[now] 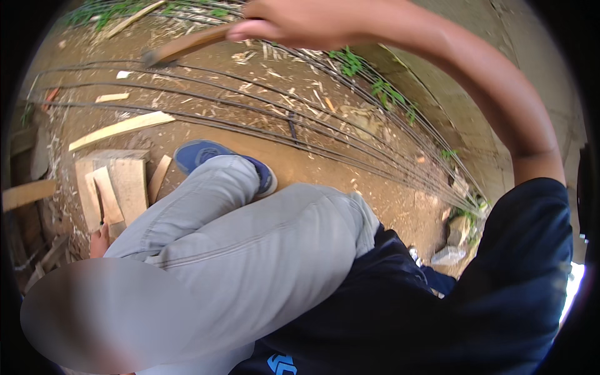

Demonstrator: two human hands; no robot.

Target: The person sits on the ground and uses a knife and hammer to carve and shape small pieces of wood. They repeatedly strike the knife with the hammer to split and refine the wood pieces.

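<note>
High at the top, my right hand (281,25) is wrapped round the wooden handle of a hammer (194,45). Its small dark head hangs over the ground to the left. My left hand (99,242) is at the lower left, beside a wooden block (132,181); only its fingers show, closed at the near end of a pale split piece of wood (110,195) on the block. A small dark bit shows at the fingertips, but what it is cannot be made out. A blurred grey oval hides the forearm area below this hand.
Long thin metal rods (250,109) run across the dirt ground beyond my blue shoe (200,153). A pale wood strip (122,130) and many shavings lie about. Wood scraps (28,195) are piled at the left edge. A concrete slab (465,81) borders the right.
</note>
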